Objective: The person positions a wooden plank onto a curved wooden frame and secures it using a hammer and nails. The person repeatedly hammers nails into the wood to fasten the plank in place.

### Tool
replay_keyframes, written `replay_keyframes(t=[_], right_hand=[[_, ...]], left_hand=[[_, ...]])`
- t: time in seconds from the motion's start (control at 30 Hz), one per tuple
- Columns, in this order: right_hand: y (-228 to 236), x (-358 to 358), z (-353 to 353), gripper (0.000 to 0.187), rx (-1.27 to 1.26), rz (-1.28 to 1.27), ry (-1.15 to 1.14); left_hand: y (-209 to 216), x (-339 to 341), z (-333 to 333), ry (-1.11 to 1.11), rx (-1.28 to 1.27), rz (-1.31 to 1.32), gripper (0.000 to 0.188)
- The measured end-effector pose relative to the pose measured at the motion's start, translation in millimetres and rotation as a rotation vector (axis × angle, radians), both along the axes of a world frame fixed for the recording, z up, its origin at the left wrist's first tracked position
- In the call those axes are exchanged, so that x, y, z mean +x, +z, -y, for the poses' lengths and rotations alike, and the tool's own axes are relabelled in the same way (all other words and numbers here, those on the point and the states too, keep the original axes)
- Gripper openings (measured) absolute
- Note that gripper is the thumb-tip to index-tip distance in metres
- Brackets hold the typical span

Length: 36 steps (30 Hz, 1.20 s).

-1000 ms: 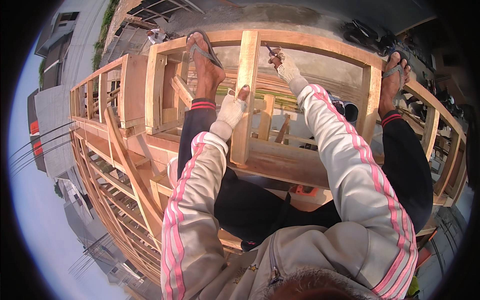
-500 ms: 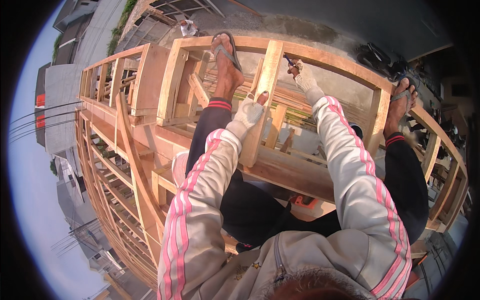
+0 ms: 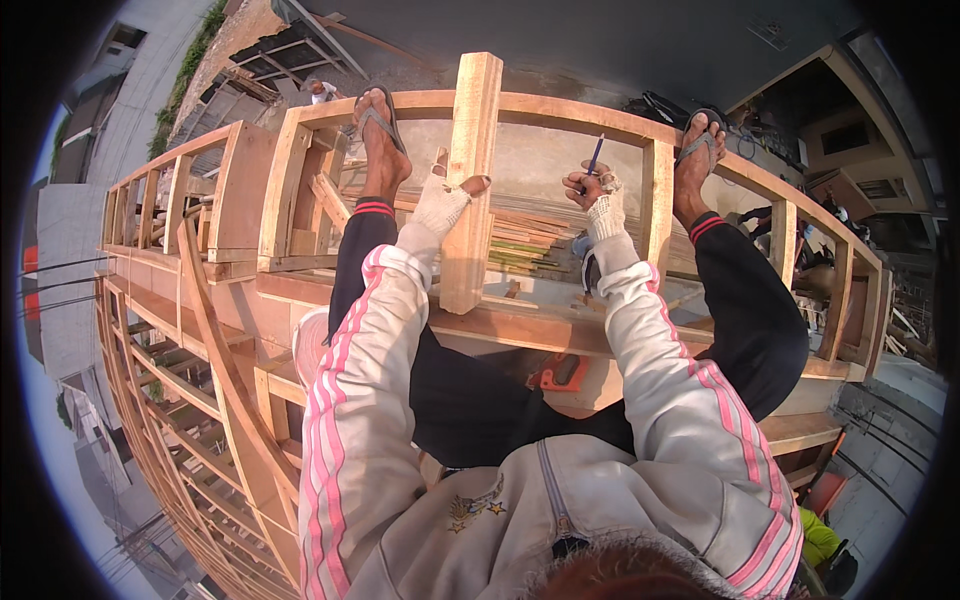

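Note:
My left hand point(image 3: 442, 205), in a pale fingerless glove, is wrapped round a short wooden beam point(image 3: 473, 150). The beam's far end overlaps the long curved rail point(image 3: 560, 106) of the timber frame and sticks out beyond it. Its near end lies by the inner crosspiece point(image 3: 540, 328). To the right of the beam, my right hand point(image 3: 598, 192), gloved the same way, is closed on a thin dark-blue pen or pencil point(image 3: 596, 152) that points up and away. This hand is apart from the wood.
My sandalled feet point(image 3: 378, 130) point(image 3: 700, 145) rest on the far rail. A saw with an orange handle point(image 3: 563, 373) lies below my lap. Slatted timber framing point(image 3: 190, 400) runs along the left. Far below are stacked planks point(image 3: 535, 240) and a person point(image 3: 322, 92).
The beam has shifted away from me, so its far end now passes over the rail. My right hand has drawn back from the rail with the pen or pencil. The view has turned.

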State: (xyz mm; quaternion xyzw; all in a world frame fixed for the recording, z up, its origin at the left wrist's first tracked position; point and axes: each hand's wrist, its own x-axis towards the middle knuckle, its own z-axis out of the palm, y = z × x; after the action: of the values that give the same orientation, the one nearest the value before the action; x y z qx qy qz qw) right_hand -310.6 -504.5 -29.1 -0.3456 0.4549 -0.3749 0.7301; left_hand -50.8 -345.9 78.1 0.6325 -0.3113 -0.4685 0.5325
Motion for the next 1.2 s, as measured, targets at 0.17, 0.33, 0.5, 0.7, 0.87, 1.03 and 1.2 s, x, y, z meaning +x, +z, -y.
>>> replay_keyframes(t=[0.17,0.33,0.5,0.7,0.87,1.03,1.2], right_hand=[[178,2,-8,0.041,-0.301,0.033,0.037],[312,-24,-38,0.040,-0.627,0.192,0.158],[409,-66,-103,0.037,-0.893,0.461,0.257],[472,-141,-164,0.044,-1.315,0.560,0.216],[499,-212,-188,0.046,-1.452,0.598,0.507],[518,-244,-192,0.061,-1.361,0.424,0.941],[517,-241,-193,0.065,-1.312,0.570,0.999]], left_hand=[[77,-16,-12,-0.306,-0.280,-0.726,0.091],[120,-52,-82,-0.363,-0.472,-0.941,0.087],[146,-71,-145,-0.230,-0.523,-0.994,0.080],[138,-65,-189,-0.296,-0.546,-1.037,0.091],[80,3,-222,-0.286,-0.197,-0.341,0.087],[89,-52,-267,-0.112,0.101,-0.100,0.084],[58,-66,-291,-0.092,0.162,-0.084,0.077]])
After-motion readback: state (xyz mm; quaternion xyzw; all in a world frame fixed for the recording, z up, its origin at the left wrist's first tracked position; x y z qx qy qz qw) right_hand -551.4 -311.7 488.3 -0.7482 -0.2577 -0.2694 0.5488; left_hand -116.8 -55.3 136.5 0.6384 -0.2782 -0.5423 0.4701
